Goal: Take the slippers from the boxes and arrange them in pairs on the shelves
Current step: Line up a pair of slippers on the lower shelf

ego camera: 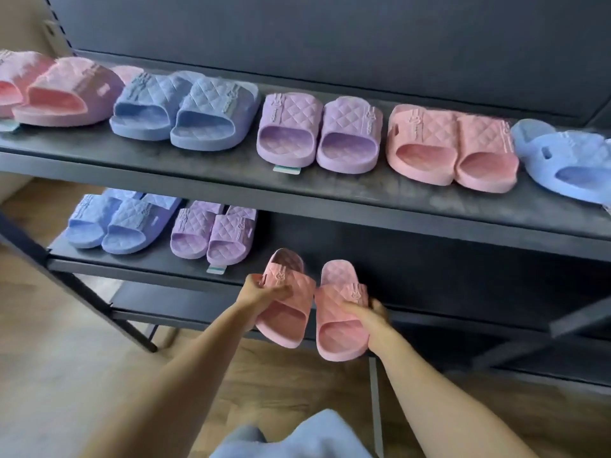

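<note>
**At the lower shelf's front edge — a pink slipper in each grip**

Before a dark metal rack standing on a wooden floor (66,325), the left grip (264,294) is closed over the quilted strap of the left pink slipper (287,320). The right grip (367,314) clasps the right pink slipper (337,335) by the outer side of its strap. The two slippers touch side by side between the grips, toes pointing away at the rack and heels hanging out over the floor. Whether the toes rest on the board cannot be told.

Just beyond the grips runs the lower shelf (148,264). Ahead of the right grip and off to its right, the dark board lies open. Near the left grip's far side sits a lilac pair (215,233), and a blue pair (119,223) sits farther left.

Above the grips the upper shelf (198,166) juts forward, its front lip between them and the row it carries — a pink pair (59,90), a blue pair (185,110), a lilac pair (317,133), another pink pair (453,150) and a blue slipper (568,163) at the right edge of view. A dark back panel (330,38) closes the rack behind.
</note>
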